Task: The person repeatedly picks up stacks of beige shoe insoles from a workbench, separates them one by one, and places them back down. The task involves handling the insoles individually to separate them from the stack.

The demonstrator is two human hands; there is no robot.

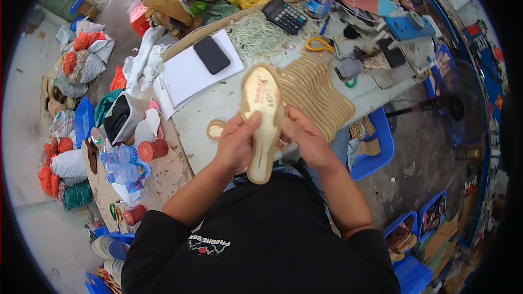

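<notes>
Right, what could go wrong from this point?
The insole has its heel end past the near edge of the table, so it might fall if the left hand loosens.

The right hand is close to the fanned row of insoles and could knock it askew.

That row's end lies near the table edge, so pieces might slide off.

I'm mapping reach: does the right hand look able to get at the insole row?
Likely yes: the right hand is beside the insole row, nothing visibly between, though busy at the held insole.
</notes>
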